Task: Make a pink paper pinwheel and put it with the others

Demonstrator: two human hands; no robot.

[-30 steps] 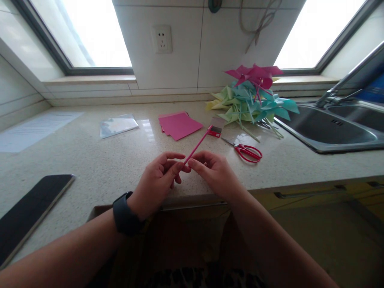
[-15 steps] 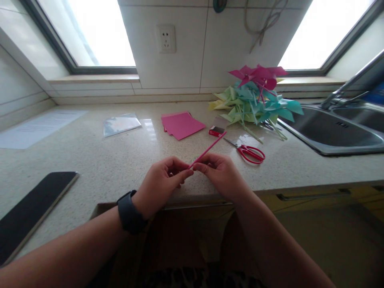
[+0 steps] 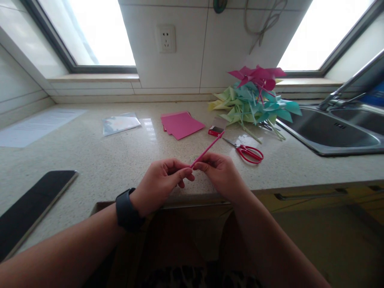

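Left hand [image 3: 162, 179], right hand [image 3: 222, 174]: fingers pinching slim, straight pink stick [image 3: 207, 149] by its near end. Light, even pressure; hard squeeze could dent it.

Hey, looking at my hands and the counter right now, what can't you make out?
In the head view:
- Near end of the pink stick: hidden at the fingers of the left hand.
- Whether the right hand grips the stick too: its own fingers cover the spot.
- Words on the printed paper: too small and blurred.
- Number of pinwheels: they overlap.
- Far side of the sink: cut off by the right edge.
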